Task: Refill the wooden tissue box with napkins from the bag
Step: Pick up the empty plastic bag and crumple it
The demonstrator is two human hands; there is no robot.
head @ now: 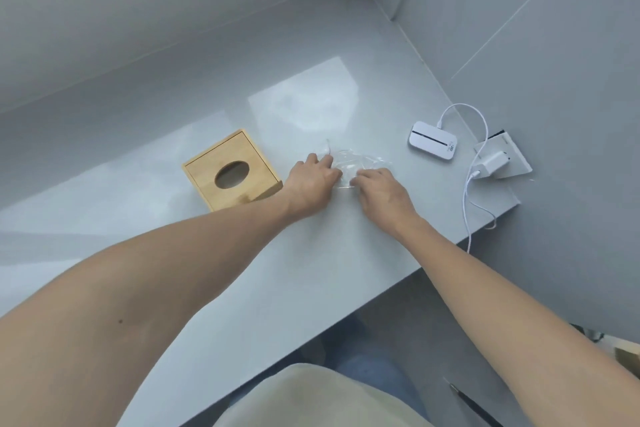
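Note:
A square wooden tissue box (231, 170) with an oval hole in its lid stands on the pale grey counter (207, 270), left of centre; the hole looks dark. To its right lies a clear plastic bag (358, 160), crumpled and flat. My left hand (311, 182) pinches the bag's left end, and my right hand (382, 192) presses its fingers on the bag's right end. No napkins are visible in the bag from here.
A white pocket-sized device (433, 140) lies at the right, joined by a white cable (467, 198) to a white charger (493, 163) in a wall socket. Walls close the counter at the back and right. The counter's front edge (398, 288) runs diagonally, with floor below.

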